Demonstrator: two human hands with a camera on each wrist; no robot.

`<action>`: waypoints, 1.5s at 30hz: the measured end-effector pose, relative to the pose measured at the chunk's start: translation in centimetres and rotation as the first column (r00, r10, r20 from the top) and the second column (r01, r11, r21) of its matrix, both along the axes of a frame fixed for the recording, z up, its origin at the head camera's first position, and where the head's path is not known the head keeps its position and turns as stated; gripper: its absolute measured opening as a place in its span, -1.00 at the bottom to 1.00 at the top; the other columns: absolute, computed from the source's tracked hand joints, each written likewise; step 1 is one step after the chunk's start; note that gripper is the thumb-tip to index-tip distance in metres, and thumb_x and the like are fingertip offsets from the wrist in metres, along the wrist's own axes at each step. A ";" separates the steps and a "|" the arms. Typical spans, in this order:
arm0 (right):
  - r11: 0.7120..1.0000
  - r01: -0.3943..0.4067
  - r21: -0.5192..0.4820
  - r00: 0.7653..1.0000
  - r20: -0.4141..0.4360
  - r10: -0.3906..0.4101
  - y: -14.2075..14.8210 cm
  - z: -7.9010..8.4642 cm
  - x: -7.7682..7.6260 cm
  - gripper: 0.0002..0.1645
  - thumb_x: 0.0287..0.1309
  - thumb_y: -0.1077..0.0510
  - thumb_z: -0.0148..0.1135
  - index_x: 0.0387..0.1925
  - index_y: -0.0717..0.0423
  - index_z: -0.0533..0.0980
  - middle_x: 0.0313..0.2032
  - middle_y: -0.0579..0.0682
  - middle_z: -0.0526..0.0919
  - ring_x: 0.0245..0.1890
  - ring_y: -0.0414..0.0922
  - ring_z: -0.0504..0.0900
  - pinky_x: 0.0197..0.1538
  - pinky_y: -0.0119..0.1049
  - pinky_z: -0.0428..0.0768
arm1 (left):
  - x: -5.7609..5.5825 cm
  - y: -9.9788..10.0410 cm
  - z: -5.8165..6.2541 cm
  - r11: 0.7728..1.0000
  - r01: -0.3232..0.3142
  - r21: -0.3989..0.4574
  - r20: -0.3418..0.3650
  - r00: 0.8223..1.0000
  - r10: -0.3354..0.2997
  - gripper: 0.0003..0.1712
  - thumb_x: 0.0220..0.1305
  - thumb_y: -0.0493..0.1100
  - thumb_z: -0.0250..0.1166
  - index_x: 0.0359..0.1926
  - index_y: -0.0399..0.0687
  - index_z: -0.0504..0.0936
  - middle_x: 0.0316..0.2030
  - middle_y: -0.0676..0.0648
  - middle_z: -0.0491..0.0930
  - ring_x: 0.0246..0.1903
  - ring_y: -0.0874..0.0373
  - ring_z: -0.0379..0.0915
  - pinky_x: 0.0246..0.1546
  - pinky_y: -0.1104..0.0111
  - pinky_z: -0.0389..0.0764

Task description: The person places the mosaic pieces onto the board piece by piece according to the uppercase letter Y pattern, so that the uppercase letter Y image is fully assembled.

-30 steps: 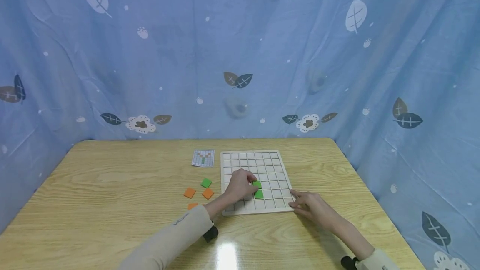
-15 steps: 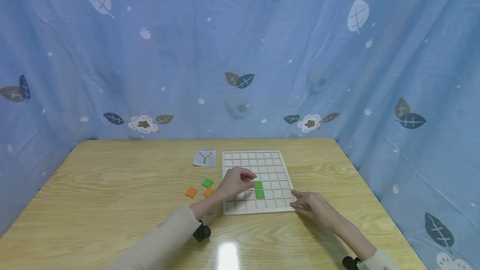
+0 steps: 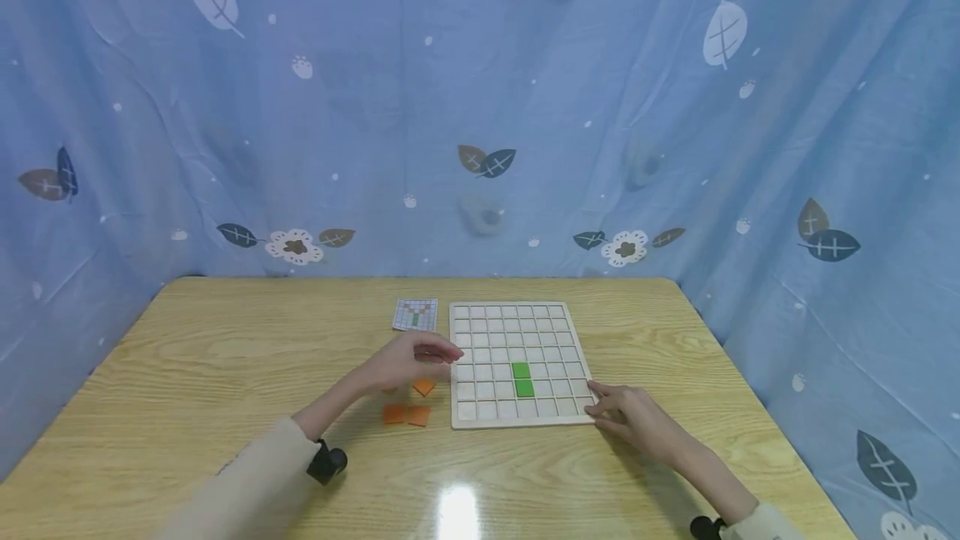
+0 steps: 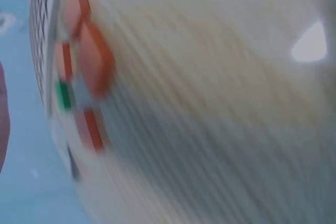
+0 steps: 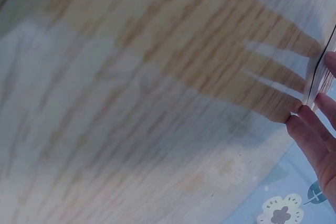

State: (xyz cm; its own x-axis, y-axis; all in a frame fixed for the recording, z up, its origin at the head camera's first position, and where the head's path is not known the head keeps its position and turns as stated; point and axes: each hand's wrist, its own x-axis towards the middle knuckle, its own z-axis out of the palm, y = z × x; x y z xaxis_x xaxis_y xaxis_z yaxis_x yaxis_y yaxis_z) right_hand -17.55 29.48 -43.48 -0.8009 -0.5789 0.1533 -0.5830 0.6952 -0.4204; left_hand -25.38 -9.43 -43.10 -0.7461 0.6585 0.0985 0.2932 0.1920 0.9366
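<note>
One counter (image 3: 225, 373) carries one grid board (image 3: 517, 363), two green tiles (image 3: 522, 379) seated in its cells, three orange tiles (image 3: 406, 413) in view to the board's left, and one small pattern card (image 3: 416, 315) at the far left corner. The left hand (image 3: 408, 361) hovers over the orange tiles, fingers loosely curled, holding nothing visible. The right hand (image 3: 630, 415) rests fingers straight against the board's near right corner.

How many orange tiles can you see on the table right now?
3 at least. Two orange tiles lie side by side left of the board's near corner, a third just beyond them beside the board. The left hand hovers over that spot and may hide more.
</note>
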 end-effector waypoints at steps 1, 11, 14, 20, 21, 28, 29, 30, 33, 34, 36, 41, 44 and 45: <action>1.000 -0.001 -0.001 1.000 -0.002 0.001 0.0 0.0 0.0 -0.89 0.09 0.32 0.33 -0.30 0.18 0.69 0.06 0.44 0.50 -0.15 0.13 0.67 -0.23 -0.27 0.67 | -0.2 -0.6 0.1 1.000 0.008 -0.006 0.008 1.000 -0.008 -0.65 0.25 -0.34 0.28 0.05 -0.39 0.58 0.03 -0.33 0.56 0.06 -0.14 0.50 0.03 0.39 0.53; 1.000 -0.009 -0.006 0.998 -0.059 0.008 0.0 -0.1 -0.1 -0.88 0.03 0.36 0.36 -0.32 0.21 0.69 0.01 0.44 0.53 -0.18 0.16 0.68 -0.31 -0.35 0.65 | -2.1 -4.0 -0.9 0.996 0.022 -0.086 0.059 0.998 -0.017 -0.62 0.24 -0.34 0.28 0.08 -0.38 0.57 0.09 -0.31 0.53 0.07 -0.09 0.50 0.06 0.29 0.54; 1.000 -0.016 -0.006 0.997 -0.073 0.016 0.0 -0.1 -0.2 -0.87 0.02 0.36 0.36 -0.32 0.23 0.69 0.00 0.44 0.54 -0.19 0.16 0.68 -0.31 -0.34 0.65 | -2.7 -4.1 -1.4 0.994 0.023 -0.108 0.047 0.999 -0.018 -0.59 0.21 -0.36 0.31 0.10 -0.38 0.56 0.09 -0.28 0.54 0.09 -0.09 0.48 0.09 0.26 0.51; 1.000 -0.022 -0.006 0.998 -0.061 0.021 -0.1 -0.2 -0.2 -0.85 0.02 0.37 0.36 -0.30 0.23 0.69 0.01 0.42 0.54 -0.17 0.14 0.68 -0.21 -0.21 0.68 | -3.5 -4.0 -2.2 0.981 0.005 -0.194 -0.022 1.000 -0.010 -0.56 0.19 -0.34 0.34 0.11 -0.32 0.57 0.10 -0.22 0.55 0.14 -0.09 0.45 0.09 0.29 0.51; 1.000 -0.023 -0.008 0.998 -0.059 0.023 -0.1 -0.2 -0.2 -0.85 0.02 0.38 0.35 -0.30 0.24 0.69 0.02 0.42 0.54 -0.18 0.13 0.68 -0.21 -0.21 0.68 | -3.7 -4.0 -2.2 0.978 0.001 -0.207 -0.053 0.999 -0.012 -0.59 0.18 -0.34 0.35 0.08 -0.32 0.60 0.09 -0.22 0.55 0.15 -0.11 0.43 0.09 0.29 0.51; 0.999 -0.032 -0.020 0.998 -0.048 0.031 0.0 -0.4 -0.3 -0.84 0.01 0.40 0.35 -0.30 0.24 0.69 0.02 0.44 0.52 -0.20 0.10 0.70 -0.25 -0.26 0.68 | -3.9 -3.9 -2.2 0.963 -0.046 -0.266 -0.194 0.981 -0.006 -0.75 0.14 -0.25 0.40 -0.12 -0.17 0.71 -0.08 -0.10 0.63 -0.01 -0.02 0.53 -0.01 0.32 0.57; 0.999 -0.034 -0.020 0.998 -0.051 0.032 0.0 -0.4 -0.2 -0.84 0.01 0.40 0.35 -0.30 0.24 0.69 0.02 0.44 0.53 -0.20 0.10 0.70 -0.24 -0.25 0.68 | -3.8 -3.9 -2.2 0.962 -0.056 -0.267 -0.187 0.982 0.006 -0.76 0.14 -0.24 0.40 -0.13 -0.16 0.70 -0.11 -0.08 0.63 -0.06 0.02 0.56 -0.04 0.33 0.58; 0.999 -0.036 -0.021 0.998 -0.055 0.034 0.0 -0.4 -0.2 -0.84 0.01 0.40 0.35 -0.30 0.24 0.69 0.02 0.44 0.53 -0.20 0.10 0.69 -0.23 -0.24 0.68 | -3.7 -3.8 -2.1 0.962 -0.067 -0.266 -0.182 0.983 0.018 -0.76 0.15 -0.23 0.40 -0.13 -0.15 0.69 -0.13 -0.07 0.64 -0.11 0.06 0.58 -0.07 0.34 0.60; 0.999 -0.041 -0.026 0.997 -0.060 0.040 0.0 -0.5 -0.2 -0.84 0.00 0.40 0.35 -0.31 0.24 0.69 0.01 0.44 0.53 -0.20 0.10 0.70 -0.24 -0.24 0.68 | -3.4 -3.4 -1.9 0.960 -0.113 -0.255 -0.200 0.978 0.062 -0.74 0.15 -0.19 0.41 -0.13 -0.16 0.68 -0.19 -0.06 0.67 -0.21 0.14 0.60 -0.15 0.37 0.62; 0.999 -0.042 -0.027 0.997 -0.059 0.040 0.0 -0.5 -0.2 -0.84 0.00 0.41 0.35 -0.31 0.24 0.69 0.01 0.44 0.53 -0.20 0.10 0.70 -0.24 -0.24 0.68 | -3.3 -3.2 -1.8 0.959 -0.133 -0.251 -0.215 0.973 0.079 -0.74 0.15 -0.17 0.42 -0.14 -0.15 0.69 -0.20 -0.05 0.67 -0.22 0.17 0.60 -0.16 0.38 0.62; 0.999 -0.041 -0.028 0.998 -0.057 0.040 0.0 -0.5 -0.2 -0.84 0.00 0.41 0.35 -0.31 0.24 0.69 0.01 0.44 0.53 -0.20 0.11 0.69 -0.24 -0.24 0.68 | -3.1 -2.5 -1.6 0.960 -0.161 -0.231 -0.250 0.963 0.101 -0.74 0.14 -0.15 0.43 -0.14 -0.13 0.70 -0.21 -0.03 0.68 -0.25 0.20 0.60 -0.18 0.39 0.62; 0.999 -0.044 -0.030 0.997 -0.063 0.042 0.0 -0.4 -0.1 -0.85 0.00 0.41 0.35 -0.32 0.23 0.69 0.00 0.45 0.53 -0.21 0.11 0.70 -0.26 -0.25 0.68 | -2.6 -0.4 -1.3 0.970 -0.193 -0.146 -0.289 0.946 0.145 -0.76 0.12 -0.18 0.44 -0.15 -0.09 0.71 -0.22 0.00 0.66 -0.25 0.19 0.58 -0.18 0.38 0.61; 0.999 -0.044 -0.031 0.997 -0.065 0.042 0.0 -0.4 -0.1 -0.85 -0.01 0.41 0.35 -0.33 0.23 0.69 -0.01 0.45 0.54 -0.21 0.12 0.70 -0.26 -0.25 0.68 | -2.2 0.9 -1.2 0.970 -0.217 -0.111 -0.289 0.941 0.177 -0.77 0.12 -0.19 0.44 -0.16 -0.06 0.72 -0.21 0.03 0.65 -0.24 0.22 0.57 -0.18 0.40 0.61; 0.999 -0.043 -0.031 0.997 -0.060 0.041 0.0 -0.4 -0.1 -0.85 0.00 0.41 0.35 -0.33 0.23 0.69 0.00 0.46 0.53 -0.22 0.12 0.70 -0.27 -0.25 0.68 | -2.1 1.4 -1.1 0.969 -0.223 -0.101 -0.290 0.939 0.186 -0.77 0.12 -0.19 0.43 -0.16 -0.07 0.72 -0.21 0.02 0.65 -0.25 0.22 0.57 -0.19 0.41 0.61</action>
